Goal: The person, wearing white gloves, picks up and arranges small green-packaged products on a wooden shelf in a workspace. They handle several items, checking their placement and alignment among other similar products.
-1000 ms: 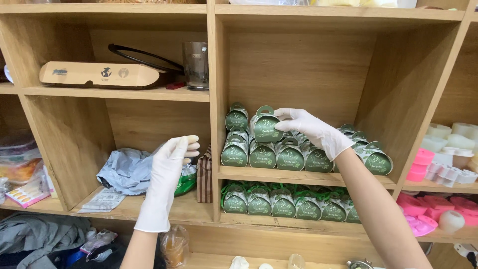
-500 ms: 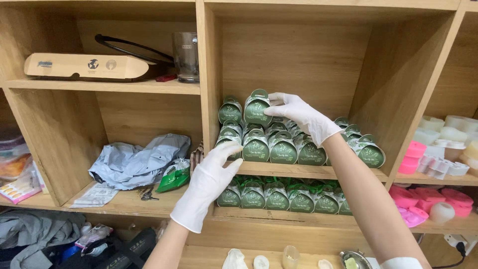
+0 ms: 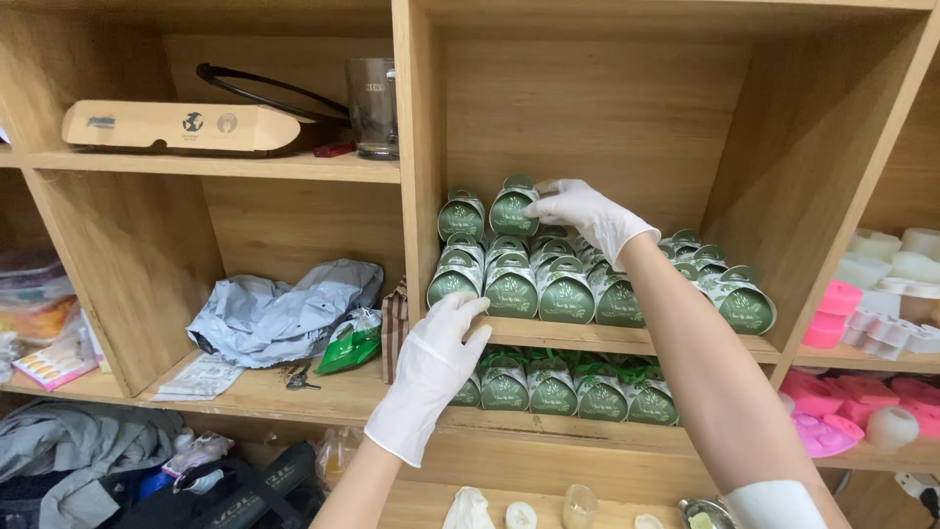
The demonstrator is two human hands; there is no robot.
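Green, round-faced boxes (image 3: 566, 294) are sitting packed in rows on the middle wooden shelf (image 3: 578, 338), with two more stacked on top at the back left and another row filling the shelf below. I am watching my right hand (image 3: 586, 214), in a white glove, resting on the upper stacked box (image 3: 512, 206), fingers spread and curled loosely over its top right edge rather than clamped around it. My left hand (image 3: 436, 367), also gloved, is reaching up with the fingers slightly bent and open, the fingertips touching the shelf lip just under the front left box (image 3: 454, 281); it is holding nothing. The upright wooden divider (image 3: 416, 176) is standing close beside that hand, and a striped brown packet (image 3: 394, 328) is leaning against the divider's other side. Further left, crumpled grey plastic (image 3: 279, 313) and a green pouch (image 3: 350, 348) are lying on the neighbouring shelf. Pink moulds (image 3: 832, 313) are sitting off to the right. Compared with half a second ago, my left hand has risen and moved right to the shelf edge, while my right hand is staying on the same stacked box.
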